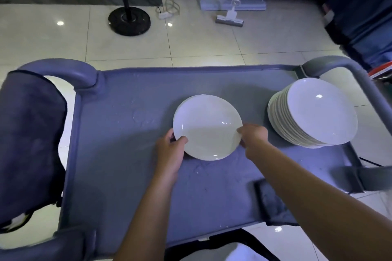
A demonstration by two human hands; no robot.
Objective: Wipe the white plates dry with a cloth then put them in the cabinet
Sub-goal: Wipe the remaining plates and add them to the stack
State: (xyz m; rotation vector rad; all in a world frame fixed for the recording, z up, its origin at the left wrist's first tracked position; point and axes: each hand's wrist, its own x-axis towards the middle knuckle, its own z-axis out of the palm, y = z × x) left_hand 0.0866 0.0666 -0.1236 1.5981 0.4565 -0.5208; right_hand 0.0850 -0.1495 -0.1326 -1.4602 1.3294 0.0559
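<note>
White plate (pixel 206 127) on cart (pixel 127 154), both hands gripping rim

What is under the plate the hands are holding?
The plate, gripped by the left hand and right hand, sits over the cart tray. At its far edge more rims seem to show, perhaps plates beneath. How many stays covered.

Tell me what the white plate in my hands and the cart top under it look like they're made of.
The plate looks like glazed ceramic or porcelain, possibly melamine: smooth, glossy white, with sharp light glints on its rim. The cart top looks like moulded grey-blue plastic with a matte finish: rounded raised edges, scuffs and faint scratches, only dull reflections.
</note>
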